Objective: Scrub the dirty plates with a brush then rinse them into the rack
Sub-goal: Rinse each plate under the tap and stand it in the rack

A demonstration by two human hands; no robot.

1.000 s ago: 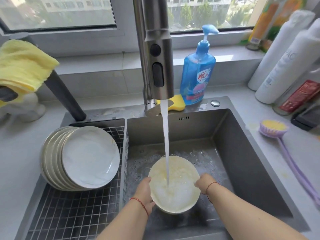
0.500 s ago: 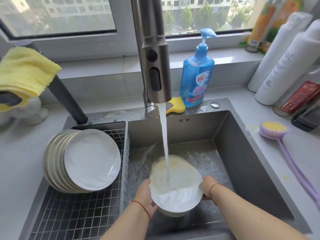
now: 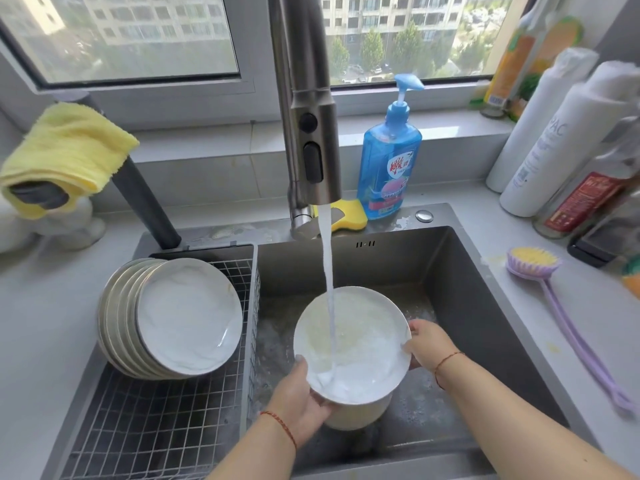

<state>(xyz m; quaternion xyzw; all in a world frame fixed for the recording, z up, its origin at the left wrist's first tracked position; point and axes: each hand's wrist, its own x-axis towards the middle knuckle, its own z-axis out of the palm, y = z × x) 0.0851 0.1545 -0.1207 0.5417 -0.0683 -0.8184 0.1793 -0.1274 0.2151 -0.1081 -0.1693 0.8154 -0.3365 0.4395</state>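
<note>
Plate point(image 3: 360, 344) tilted over the sink point(image 3: 485, 306), under the running tap point(image 3: 311, 133) — left hand point(image 3: 301, 403) grips its lower rim, right hand point(image 3: 427, 342) grips the right rim. Washed plates point(image 3: 183, 317) lean in the wire rack point(image 3: 156, 427) at left. Brush point(image 3: 561, 306) lies on the grey table point(image 3: 588, 341) — window behind, soap bottle point(image 3: 389, 161) on the sink edge.

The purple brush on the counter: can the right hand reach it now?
Probably not at once: the right hand grips the plate under the water. The purple brush lies uncovered on that side, so once freed, likely yes.
</note>
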